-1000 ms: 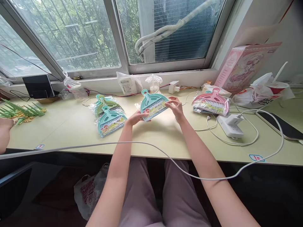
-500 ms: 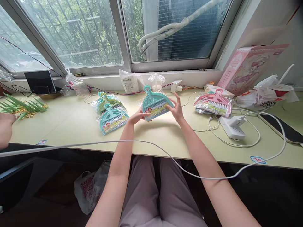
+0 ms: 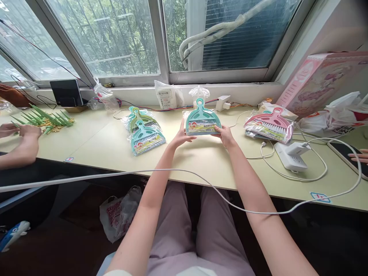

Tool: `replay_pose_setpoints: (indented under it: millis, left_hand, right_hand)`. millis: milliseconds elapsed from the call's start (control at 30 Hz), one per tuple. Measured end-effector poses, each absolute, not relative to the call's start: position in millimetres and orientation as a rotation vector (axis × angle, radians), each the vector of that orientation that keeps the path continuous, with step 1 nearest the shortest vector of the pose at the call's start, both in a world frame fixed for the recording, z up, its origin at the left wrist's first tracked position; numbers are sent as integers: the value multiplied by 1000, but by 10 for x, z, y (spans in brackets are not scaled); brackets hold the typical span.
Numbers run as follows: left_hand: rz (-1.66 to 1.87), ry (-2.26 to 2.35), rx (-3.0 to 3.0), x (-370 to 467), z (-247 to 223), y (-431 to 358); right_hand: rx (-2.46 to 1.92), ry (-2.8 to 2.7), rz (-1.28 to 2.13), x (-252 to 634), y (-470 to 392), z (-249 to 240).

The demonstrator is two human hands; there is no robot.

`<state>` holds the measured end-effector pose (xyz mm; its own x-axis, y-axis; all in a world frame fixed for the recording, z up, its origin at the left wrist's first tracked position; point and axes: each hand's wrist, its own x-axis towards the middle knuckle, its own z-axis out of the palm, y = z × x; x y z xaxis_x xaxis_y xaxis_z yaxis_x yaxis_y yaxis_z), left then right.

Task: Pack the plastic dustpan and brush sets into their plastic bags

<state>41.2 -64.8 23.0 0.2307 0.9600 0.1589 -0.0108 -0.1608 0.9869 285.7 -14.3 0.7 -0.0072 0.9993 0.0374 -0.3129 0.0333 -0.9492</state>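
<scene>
Between my two hands, a teal dustpan and brush set [image 3: 202,119] in clear wrap is held upright over the desk, its label facing me. My left hand [image 3: 181,137] grips its lower left edge, fingers partly under it. At the lower right edge, my right hand [image 3: 225,136] pinches the set with the thumb in front. To the left lie a green dustpan set [image 3: 135,115] and, overlapping it, another teal dustpan set [image 3: 146,138]. On the right, a pink dustpan set [image 3: 271,124] rests on other wrapped packs.
A white power strip [image 3: 291,157] with a charger sits at right, and a white cable [image 3: 184,170] loops across in front of me. Another person's hands [image 3: 28,134] work by green stems [image 3: 48,119] at left. Someone's fingers [image 3: 359,156] touch a tablet [image 3: 345,153] at right.
The held teal set has turned from tilted to nearly straight, facing me. My right index finger has come down onto its edge. The view has shifted left, and a person's fingers appear at the far right.
</scene>
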Motion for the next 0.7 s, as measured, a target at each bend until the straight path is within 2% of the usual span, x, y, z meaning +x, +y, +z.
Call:
replay_pose_setpoints:
  millis: [100,300,533,600,700]
  left_hand:
    - [1328,1018,1317,566,143,-563]
    - [1401,1259,1110,540,150,-630]
    - [1553,1310,1143,-217,206,-1764]
    - [1574,1416,1092,-513,137,-2090]
    - [1592,1988,1097,-854,1,-2307]
  right_hand:
    - [-920,-1057,1356,2850,-191,-11]
    - [-963,-1302,1327,2809,-308,83]
    - [-873,-1781,1289,2195,-719,268]
    - [-850,-1992,1177,1821,-849,238]
    - [-1015,-2182,817,1245,-947,111]
